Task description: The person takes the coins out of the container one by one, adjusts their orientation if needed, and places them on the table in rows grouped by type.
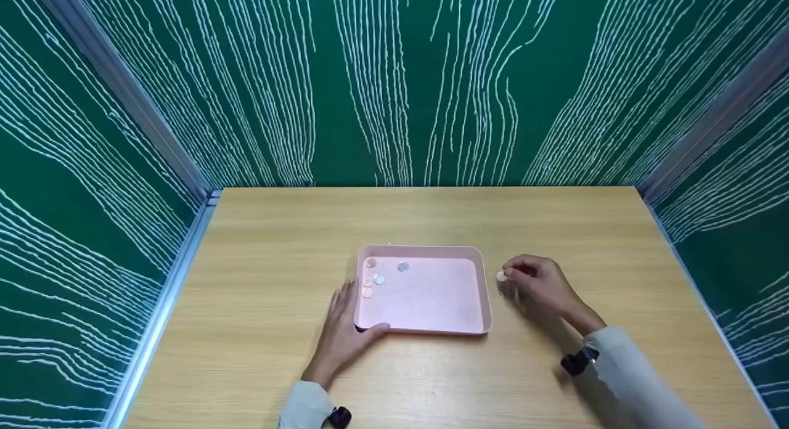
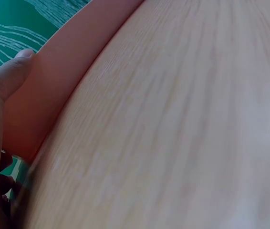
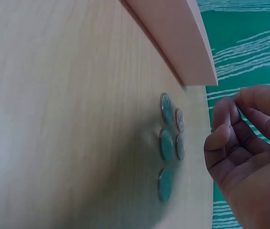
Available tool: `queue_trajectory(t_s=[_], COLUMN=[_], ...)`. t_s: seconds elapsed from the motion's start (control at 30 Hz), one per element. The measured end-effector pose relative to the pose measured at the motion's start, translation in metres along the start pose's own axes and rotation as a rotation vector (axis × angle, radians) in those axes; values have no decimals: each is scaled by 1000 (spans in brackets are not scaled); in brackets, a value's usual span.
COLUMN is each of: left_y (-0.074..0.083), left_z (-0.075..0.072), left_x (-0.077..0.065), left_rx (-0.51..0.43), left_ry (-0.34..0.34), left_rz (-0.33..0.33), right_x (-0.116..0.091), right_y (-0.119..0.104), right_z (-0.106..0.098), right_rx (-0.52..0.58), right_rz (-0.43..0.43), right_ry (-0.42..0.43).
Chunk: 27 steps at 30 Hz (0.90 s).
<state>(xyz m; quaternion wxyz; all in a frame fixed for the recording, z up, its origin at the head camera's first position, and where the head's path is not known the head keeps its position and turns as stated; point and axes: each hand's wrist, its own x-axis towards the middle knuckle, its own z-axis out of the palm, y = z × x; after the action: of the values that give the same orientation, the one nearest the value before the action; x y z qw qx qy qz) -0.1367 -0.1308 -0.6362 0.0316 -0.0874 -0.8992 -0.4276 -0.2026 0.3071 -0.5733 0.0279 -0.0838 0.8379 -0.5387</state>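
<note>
A shallow pink tray (image 1: 431, 296) lies on the wooden table, with several coins inside along its left and back: copper-coloured ones such as this coin (image 1: 367, 292) and silvery ones such as this coin (image 1: 379, 279). My left hand (image 1: 342, 333) grips the tray's near-left corner, fingers along the left side and thumb on the front wall, as the left wrist view also shows. Just right of the tray, my right hand (image 1: 545, 287) pinches a coin (image 1: 501, 276) between thumb and fingertips above the table. That coin is hidden in the right wrist view. Several coins (image 3: 165, 144) lie on the table below this hand.
The wooden table (image 1: 277, 232) reaches back to green walls (image 1: 419, 96) with white wavy lines. Metal frame rails (image 1: 154, 324) run along the table's sides. Each wrist wears a small black device (image 1: 579, 361).
</note>
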Motion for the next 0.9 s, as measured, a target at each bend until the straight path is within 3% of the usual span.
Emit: queue_trajectory(t_s=[0.13,0.33,0.6,0.9], left_y=[-1,0,-1,0], left_z=[-1,-1,0,-1], left_x=[0,1,3,3], left_rx=[-8,-21,3,3], left_ry=[0,-20,-23,-29], left_rz=[1,-14,39,-1], right_x=[8,20,38,61], right_y=[-7,-14,-21,-36], right_z=[6,16,31,43], right_rx=[11,-15,-64,-111], right_rz=[-51,-46,-63,-117], right_ry=[-14,-54,-101,-151])
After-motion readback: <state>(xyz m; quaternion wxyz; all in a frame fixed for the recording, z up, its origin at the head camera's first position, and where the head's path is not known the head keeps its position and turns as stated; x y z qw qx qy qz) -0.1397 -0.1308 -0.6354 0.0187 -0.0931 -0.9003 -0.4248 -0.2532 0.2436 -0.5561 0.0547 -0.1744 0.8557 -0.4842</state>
